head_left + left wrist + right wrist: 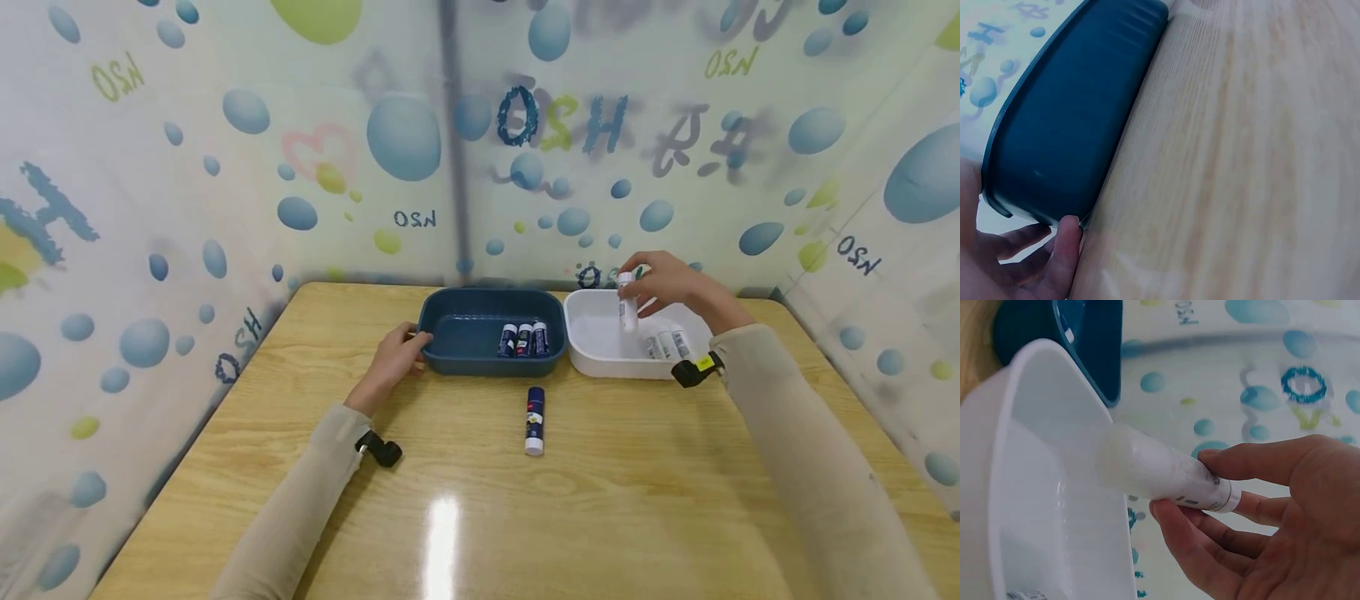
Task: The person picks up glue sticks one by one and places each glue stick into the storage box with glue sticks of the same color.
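Note:
My right hand (663, 279) pinches a white glue stick (627, 304) between thumb and fingers, over the white tray (600, 367). In the right wrist view the glue stick (1160, 469) is tilted, one end toward the tray's interior. Several white glue sticks (666, 345) lie at the tray's right side. At the left end of the dark blue tray (480, 365), my left hand (395, 354) grips the wall, thumb at the rim and fingers against the outside. Inside that tray, 3 dark blue glue sticks (523, 341) lie side by side toward the right.
A dark blue glue stick with a white end (535, 421) lies on the wooden table (637, 500) in front of the trays. The two trays stand side by side near the back edge. A patterned curtain (405, 250) rises behind the table and along both sides.

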Demonstrator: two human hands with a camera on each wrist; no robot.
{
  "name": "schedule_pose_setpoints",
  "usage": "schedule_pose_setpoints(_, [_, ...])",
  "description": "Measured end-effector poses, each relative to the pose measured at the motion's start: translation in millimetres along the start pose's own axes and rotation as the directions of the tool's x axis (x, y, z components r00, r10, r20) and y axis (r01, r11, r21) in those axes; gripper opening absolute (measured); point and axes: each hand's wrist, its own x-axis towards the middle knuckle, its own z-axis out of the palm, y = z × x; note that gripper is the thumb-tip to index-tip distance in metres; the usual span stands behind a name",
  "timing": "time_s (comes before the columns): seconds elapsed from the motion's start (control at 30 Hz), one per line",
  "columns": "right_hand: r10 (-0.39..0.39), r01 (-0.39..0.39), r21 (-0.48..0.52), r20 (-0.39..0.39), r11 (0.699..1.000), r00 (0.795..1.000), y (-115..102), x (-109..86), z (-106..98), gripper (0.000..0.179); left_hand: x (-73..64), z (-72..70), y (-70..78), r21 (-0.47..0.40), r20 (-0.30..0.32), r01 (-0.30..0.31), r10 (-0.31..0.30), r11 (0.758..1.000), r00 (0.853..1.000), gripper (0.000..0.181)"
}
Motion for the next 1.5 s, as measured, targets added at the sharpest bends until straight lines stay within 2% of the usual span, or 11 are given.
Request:
schedule_pose_setpoints(0.17, [0.04, -0.04, -0.019, -0.024, 0.999, 0.999, 9.6, 12.3, -8.9, 0.055, -1.3, 0.1, -1.1, 0.006, 0.007, 0.002, -0.002, 1.0, 1.0, 0.052])
schedule_pose_setpoints(0.33, [0.079, -0.079, -0.038, -0.007, 0.996, 0.997, 16.5, 22.5, -12.2, 0.057, -0.8, 0.8, -0.4, 0.0, 0.01, 0.006, -0.006, 1.0, 1.0, 0.051])
schedule_pose_setpoints(0.57, [0.152, -0.137, -0.142, 0.099, 0.98, 0.983, 29.4, 39.5, -8.9, 0.053, -0.4, -0.1, 0.4, -0.004, 0.007, 0.012, -0.012, 1.0, 1.0, 0.053])
schedule_pose_setpoints(0.77, [0.165, -0.129, -0.172, 0.214, 0.977, 0.963, 33.2, 45.8, -2.7, 0.051, 0.1, -0.2, -0.2, -0.014, 0.015, 0.009, -0.008, 1.0, 1.0, 0.053])
schedule_pose_setpoints(0.87, [0.178, -0.129, -0.206, 0.244, 0.97, 0.953, 33.9, 47.2, 1.4, 0.048, 0.1, -0.5, -0.6, -0.012, 0.013, 0.009, -0.008, 1.0, 1.0, 0.053])
schedule_pose_setpoints(1.27, [0.218, -0.134, -0.313, 0.248, 0.94, 0.944, 29.7, 51.4, 3.6, 0.046, -1.4, -1.9, 0.3, -0.016, 0.009, 0.004, -0.004, 1.0, 1.0, 0.052])
schedule_pose_setpoints(1.5, [0.247, -0.162, -0.309, 0.262, 0.937, 0.933, 30.5, 54.5, 2.1, 0.042, -0.3, -2.5, -0.2, -0.011, 0.019, 0.002, -0.002, 1.0, 1.0, 0.054])
